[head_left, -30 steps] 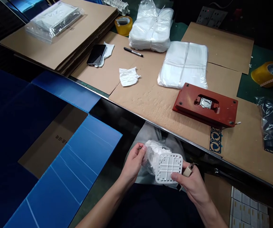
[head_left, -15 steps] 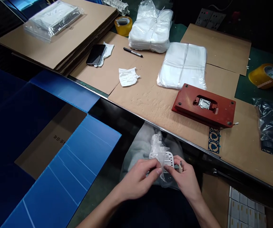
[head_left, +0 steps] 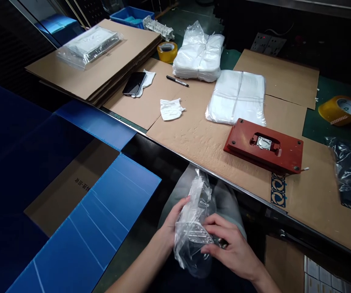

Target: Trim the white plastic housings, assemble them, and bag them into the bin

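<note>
A white slotted plastic part (head_left: 196,233) is inside a crumpled clear plastic bag (head_left: 200,194), held low above the lap. My left hand (head_left: 172,221) is closed round the bagged part from the left, its thumb along the side and the other fingers hidden underneath. On the right, my right hand (head_left: 232,246) has its fingers bent at the lower right edge of the part, gripping the bag film there. Something small and dark shows within the curl of the right fingers; its kind is unclear.
A red fixture block (head_left: 265,145) rests near the table edge, behind two stacks of clear bags (head_left: 238,95). A phone (head_left: 134,84), marker pen (head_left: 177,81) and tape rolls (head_left: 342,110) lie around. Blue sheeting (head_left: 102,219) is at left, a cardboard stack (head_left: 93,69) beyond.
My left hand has shifted from pinching the bag in front to holding the bagged part from the left. The bag now spreads lower over the part. The view has tilted up slightly.
</note>
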`<move>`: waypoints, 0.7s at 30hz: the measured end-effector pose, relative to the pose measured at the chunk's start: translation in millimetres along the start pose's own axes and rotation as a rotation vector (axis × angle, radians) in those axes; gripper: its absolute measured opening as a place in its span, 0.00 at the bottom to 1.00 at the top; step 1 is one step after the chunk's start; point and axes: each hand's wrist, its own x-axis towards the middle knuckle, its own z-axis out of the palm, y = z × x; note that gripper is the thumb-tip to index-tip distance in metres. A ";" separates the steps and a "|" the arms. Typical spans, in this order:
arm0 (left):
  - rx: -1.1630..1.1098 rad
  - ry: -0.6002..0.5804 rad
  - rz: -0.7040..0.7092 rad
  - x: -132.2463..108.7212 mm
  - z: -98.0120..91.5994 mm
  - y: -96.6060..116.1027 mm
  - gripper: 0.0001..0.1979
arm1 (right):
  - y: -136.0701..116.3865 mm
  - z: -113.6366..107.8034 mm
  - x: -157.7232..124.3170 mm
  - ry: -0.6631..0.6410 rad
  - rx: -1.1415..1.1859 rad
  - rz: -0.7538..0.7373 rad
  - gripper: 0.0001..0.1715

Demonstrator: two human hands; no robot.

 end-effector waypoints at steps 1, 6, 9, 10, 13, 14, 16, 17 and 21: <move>-0.032 -0.001 0.020 3.1 -1.7 -2.8 0.20 | -0.3 -2.0 -1.8 0.051 -0.014 0.006 0.12; -0.122 0.005 0.133 9.9 -12.4 1.3 0.30 | -10.1 -24.2 -23.6 0.380 -0.031 -0.064 0.08; -0.128 0.030 0.180 6.6 -11.2 3.2 0.32 | -10.0 -38.4 -38.3 0.284 0.016 -0.052 0.05; -0.124 0.046 0.203 5.3 -9.3 2.5 0.32 | -6.8 -42.5 -42.4 0.315 0.015 -0.020 0.05; -0.104 0.122 0.327 3.1 -1.8 -0.5 0.33 | 7.1 -52.6 -51.6 0.698 -0.071 0.081 0.06; -0.093 0.155 0.384 2.6 0.7 -0.9 0.35 | 11.1 -54.3 -53.3 0.837 -0.099 0.093 0.08; -0.063 0.207 0.496 1.2 5.4 0.0 0.40 | 16.2 -52.6 -53.3 0.913 -0.091 0.130 0.12; -0.043 0.220 0.541 0.0 7.7 0.9 0.42 | 17.5 -48.2 -50.9 0.853 -0.049 0.163 0.15; 0.031 0.191 0.651 -7.8 17.3 2.5 0.45 | 22.3 -6.6 -27.1 0.580 0.297 0.376 0.29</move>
